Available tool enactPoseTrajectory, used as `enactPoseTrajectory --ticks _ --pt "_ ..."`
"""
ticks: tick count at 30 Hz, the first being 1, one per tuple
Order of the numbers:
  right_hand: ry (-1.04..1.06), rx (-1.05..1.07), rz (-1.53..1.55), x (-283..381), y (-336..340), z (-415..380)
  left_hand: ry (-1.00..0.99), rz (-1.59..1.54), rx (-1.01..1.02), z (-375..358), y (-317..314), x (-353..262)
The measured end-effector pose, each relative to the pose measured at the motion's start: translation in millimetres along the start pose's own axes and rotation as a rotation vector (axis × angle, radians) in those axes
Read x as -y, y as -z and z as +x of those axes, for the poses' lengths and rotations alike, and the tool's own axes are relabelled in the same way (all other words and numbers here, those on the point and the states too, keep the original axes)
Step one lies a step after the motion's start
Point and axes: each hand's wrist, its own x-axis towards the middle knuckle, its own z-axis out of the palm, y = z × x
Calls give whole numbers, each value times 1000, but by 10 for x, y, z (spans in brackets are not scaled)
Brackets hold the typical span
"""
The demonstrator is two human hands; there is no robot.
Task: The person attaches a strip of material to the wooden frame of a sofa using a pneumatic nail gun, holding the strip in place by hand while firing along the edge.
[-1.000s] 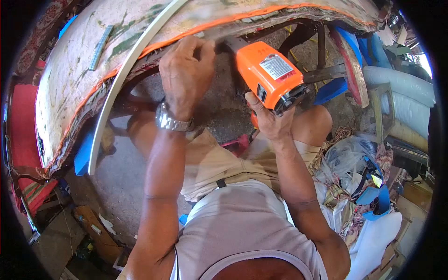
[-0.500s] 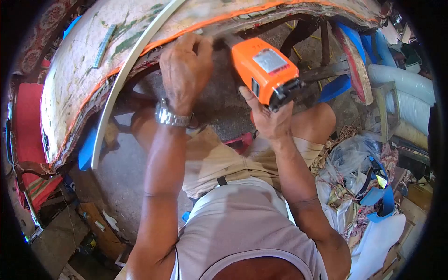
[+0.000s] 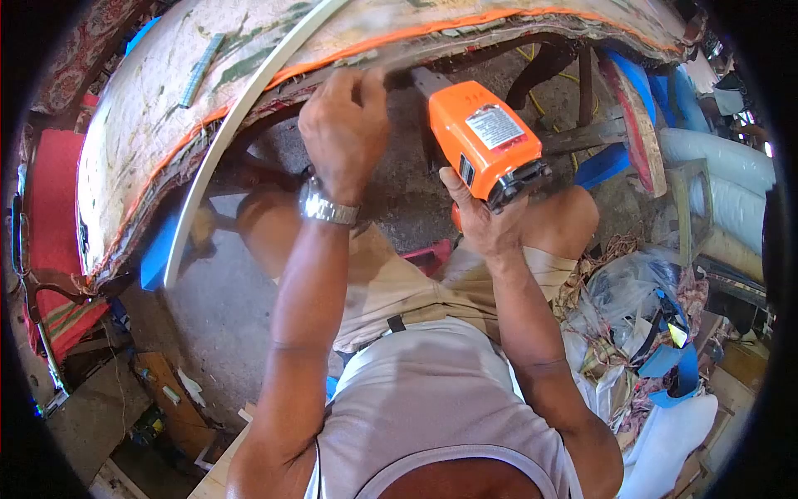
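Observation:
My left hand [image 3: 345, 133], below a silver wristwatch band [image 3: 328, 208], is closed at the lower edge of a curved, cream-coloured upholstered piece [image 3: 179, 112]; whatever its fingers pinch is hidden. An orange power tool [image 3: 478, 137] is in my right hand [image 3: 486, 218], which wraps round its underside, with the tool's nose pointing up at the edge. Along that edge runs an orange cord [image 3: 382, 47]. A pale curved strip [image 3: 218, 141] crosses the piece left of my left hand. On the fabric lies a light blue strip of staples [image 3: 201, 71].
Red cushioning [image 3: 54, 208] stands at the far left. Clear plastic and fabric scraps [image 3: 628, 291] are heaped at the right, near white rolls [image 3: 719, 158]. A red-edged wooden piece [image 3: 636, 137] and blue sheets [image 3: 603, 166] are at the upper right. Bare floor [image 3: 224, 308] shows lower left.
My left hand has shifted slightly right. The orange tool in my right hand has moved a little right and down. The upholstered piece and pale strip appear slightly shifted in view.

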Motion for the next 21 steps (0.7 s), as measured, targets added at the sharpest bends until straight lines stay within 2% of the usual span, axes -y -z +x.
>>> enactPoseTrajectory --ticks 5,8,14,17,21 --pt "29 105 -88 -24 -36 -2 14 57 40 103 -5 30" --pt "28 116 -82 -29 -75 29 -54 79 16 104 -25 72" --pt "-59 10 55 38 -185 79 -7 11 32 107 -21 33" --pt "43 136 -183 35 -138 32 -29 -12 34 101 -25 58" --pt "96 131 -267 -49 -237 -25 -22 -5 34 102 -34 56"
